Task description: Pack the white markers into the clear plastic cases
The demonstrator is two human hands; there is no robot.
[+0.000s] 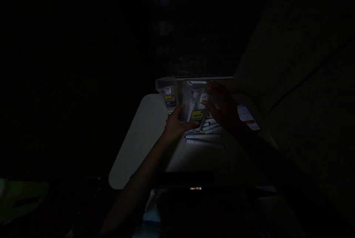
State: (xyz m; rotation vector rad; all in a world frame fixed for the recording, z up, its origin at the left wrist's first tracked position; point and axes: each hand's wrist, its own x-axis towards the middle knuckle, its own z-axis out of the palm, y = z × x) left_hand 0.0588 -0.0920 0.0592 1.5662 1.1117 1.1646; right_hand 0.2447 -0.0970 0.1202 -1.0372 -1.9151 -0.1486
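Note:
The scene is very dark. My left hand [177, 121] is wrapped round the lower part of a clear plastic marker box [194, 101] with a yellow label, lifted a little above a pale small table [133, 149]. My right hand [222, 105] sits at the box's right side near the top, fingers curled against it around something pale that I cannot make out. Under the box lie several white markers [205, 134] with coloured caps, spread on the table.
A second clear box [167, 92] with a yellow label stands upright at the table's far edge, left of the held one. A white card with red print [246, 116] lies at the right. A dark flat object [183, 179] lies at the near edge.

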